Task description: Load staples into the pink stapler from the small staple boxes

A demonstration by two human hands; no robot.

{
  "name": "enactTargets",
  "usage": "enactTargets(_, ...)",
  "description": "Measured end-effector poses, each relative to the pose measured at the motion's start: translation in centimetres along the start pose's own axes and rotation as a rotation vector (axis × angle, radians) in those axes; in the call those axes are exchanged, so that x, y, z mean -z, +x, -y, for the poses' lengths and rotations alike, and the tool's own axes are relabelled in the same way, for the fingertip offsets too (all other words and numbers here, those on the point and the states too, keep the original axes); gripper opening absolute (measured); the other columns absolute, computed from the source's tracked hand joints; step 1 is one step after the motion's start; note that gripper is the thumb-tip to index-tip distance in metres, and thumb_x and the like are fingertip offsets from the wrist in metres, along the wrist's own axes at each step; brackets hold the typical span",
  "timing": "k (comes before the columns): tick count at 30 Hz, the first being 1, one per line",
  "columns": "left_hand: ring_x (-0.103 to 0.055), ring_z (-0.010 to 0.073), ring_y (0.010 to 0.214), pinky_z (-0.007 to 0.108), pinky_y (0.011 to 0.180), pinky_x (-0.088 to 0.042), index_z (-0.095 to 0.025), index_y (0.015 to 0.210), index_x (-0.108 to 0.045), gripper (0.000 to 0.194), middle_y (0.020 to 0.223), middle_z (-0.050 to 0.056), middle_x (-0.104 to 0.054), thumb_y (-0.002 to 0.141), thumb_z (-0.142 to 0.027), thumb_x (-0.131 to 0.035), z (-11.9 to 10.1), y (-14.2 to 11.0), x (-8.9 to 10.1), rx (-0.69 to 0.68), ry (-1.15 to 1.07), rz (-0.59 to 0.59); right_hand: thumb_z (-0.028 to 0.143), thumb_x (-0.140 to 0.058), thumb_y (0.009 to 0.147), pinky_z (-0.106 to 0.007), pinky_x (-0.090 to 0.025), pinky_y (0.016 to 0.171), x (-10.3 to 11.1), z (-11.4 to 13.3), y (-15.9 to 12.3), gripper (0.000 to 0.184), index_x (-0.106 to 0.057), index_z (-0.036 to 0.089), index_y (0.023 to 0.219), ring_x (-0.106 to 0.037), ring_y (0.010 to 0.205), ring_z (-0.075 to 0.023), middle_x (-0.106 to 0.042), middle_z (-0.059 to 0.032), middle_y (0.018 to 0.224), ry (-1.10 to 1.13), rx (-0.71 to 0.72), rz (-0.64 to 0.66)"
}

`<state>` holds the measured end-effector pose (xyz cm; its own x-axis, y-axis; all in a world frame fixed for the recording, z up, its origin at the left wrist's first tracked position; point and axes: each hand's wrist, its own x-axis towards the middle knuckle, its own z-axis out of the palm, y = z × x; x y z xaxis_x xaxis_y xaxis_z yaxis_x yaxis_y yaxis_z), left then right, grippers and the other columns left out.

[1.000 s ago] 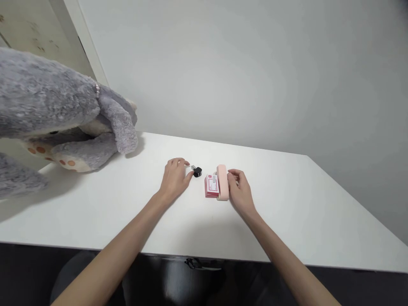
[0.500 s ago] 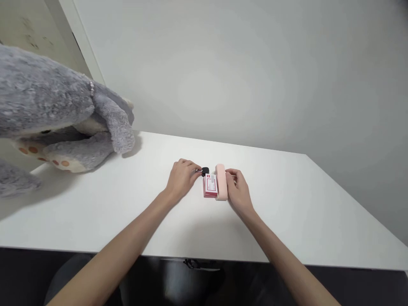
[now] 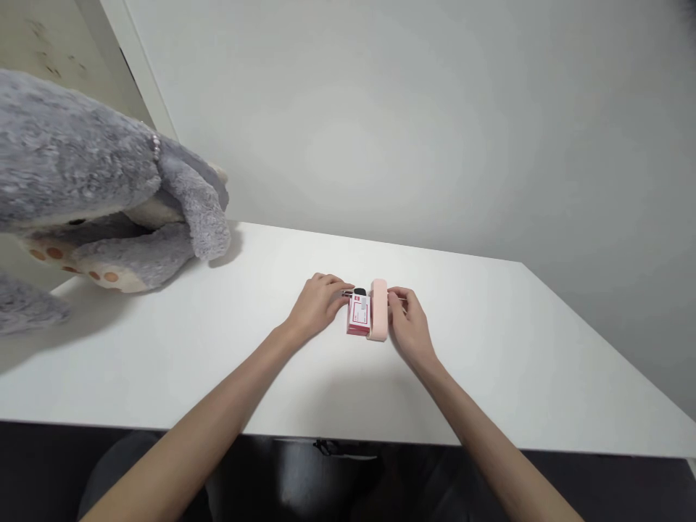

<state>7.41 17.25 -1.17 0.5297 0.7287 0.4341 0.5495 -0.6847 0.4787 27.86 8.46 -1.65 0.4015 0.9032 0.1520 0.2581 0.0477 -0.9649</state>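
My left hand (image 3: pixel 315 304) pinches the thin metal handle of a black binder clip (image 3: pixel 359 291) between thumb and fingers. The clip sits just behind a small red and white box (image 3: pixel 359 315), which partly hides it. Against the box's right side lies a long pink piece with rounded ends (image 3: pixel 379 310); its kind I cannot make out. My right hand (image 3: pixel 412 330) is beside the pink piece, thumb and forefinger curled together close to its right edge. A thin pale line shows at those fingers, too small to name.
Everything rests on a white table (image 3: pixel 217 362) that meets a grey-white wall (image 3: pixel 380 130). A large grey plush toy (image 3: pixel 152 254) takes up the left end. Dark space shows below the table's front edge.
My left hand and the binder clip have moved slightly right, further behind the box. The right fingertips are now slightly apart from the pink piece.
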Motion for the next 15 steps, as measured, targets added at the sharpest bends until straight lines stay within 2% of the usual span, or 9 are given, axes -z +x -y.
enactTargets(5,-0.06,0.0303,0.123,0.051,0.107,-0.049,-0.026,0.13,-0.07,0.036,0.129,0.006,-0.073,0.098,-0.018,-0.054,0.3,-0.6,0.0,0.033,-0.148,-0.022,0.056,-0.053,0.1,-0.041,-0.052,0.091,0.1,-0.4,0.0,0.037,-0.063,0.023,0.115,-0.068,0.105,-0.0247,-0.071,-0.0103,0.123,0.002,-0.002,-0.026)
enactTargets(7,-0.062,0.0282,0.124,0.048,0.107,-0.051,-0.024,0.129,-0.068,0.039,0.127,0.007,-0.074,0.096,-0.012,-0.051,0.5,-0.8,0.0,0.092,-0.233,-0.078,0.054,-0.053,0.1,-0.041,-0.052,0.094,0.2,-0.4,-0.2,0.037,-0.063,0.022,0.116,-0.067,0.109,-0.0251,-0.07,-0.0106,0.123,-0.003,0.005,-0.061)
enactTargets(9,-0.067,0.0259,0.117,0.046,0.104,-0.053,-0.023,0.123,-0.068,0.038,0.12,0.007,-0.076,0.094,-0.008,-0.049,0.8,-0.7,-0.1,0.173,-0.319,-0.189,0.05,-0.052,0.101,-0.042,-0.051,0.097,0.4,0.0,-0.7,0.035,-0.063,0.022,0.118,-0.065,0.114,-0.0257,-0.068,-0.0115,0.127,-0.033,0.042,-0.131)
enactTargets(11,-0.071,0.0241,0.109,0.044,0.101,-0.055,-0.022,0.114,-0.068,0.036,0.113,0.007,-0.076,0.091,-0.004,-0.048,1.4,-0.5,-0.1,0.24,-0.38,-0.325,0.045,-0.051,0.103,-0.044,-0.05,0.098,0.5,0.9,-1.8,0.031,-0.062,0.022,0.12,-0.062,0.116,-0.0262,-0.065,-0.0125,0.13,-0.097,0.149,-0.217)
enactTargets(13,-0.071,0.0233,0.105,0.044,0.101,-0.055,-0.021,0.109,-0.067,0.035,0.11,0.007,-0.075,0.088,-0.002,-0.047,2.2,-0.1,0.0,0.284,-0.398,-0.443,0.037,-0.051,0.104,-0.045,-0.051,0.099,0.3,2.4,-3.5,0.024,-0.062,0.022,0.119,-0.062,0.115,-0.0263,-0.065,-0.0126,0.126,-0.178,0.34,-0.265)
enactTargets(15,-0.07,0.0235,0.105,0.044,0.1,-0.055,-0.021,0.106,-0.065,0.033,0.109,0.008,-0.073,0.087,-0.001,-0.046,3.1,0.1,0.3,0.322,-0.39,-0.538,0.028,-0.053,0.103,-0.045,-0.052,0.099,-0.4,3.9,-5.6,0.017,-0.063,0.022,0.115,-0.062,0.114,-0.0261,-0.065,-0.0117,0.117,-0.223,0.551,-0.2)
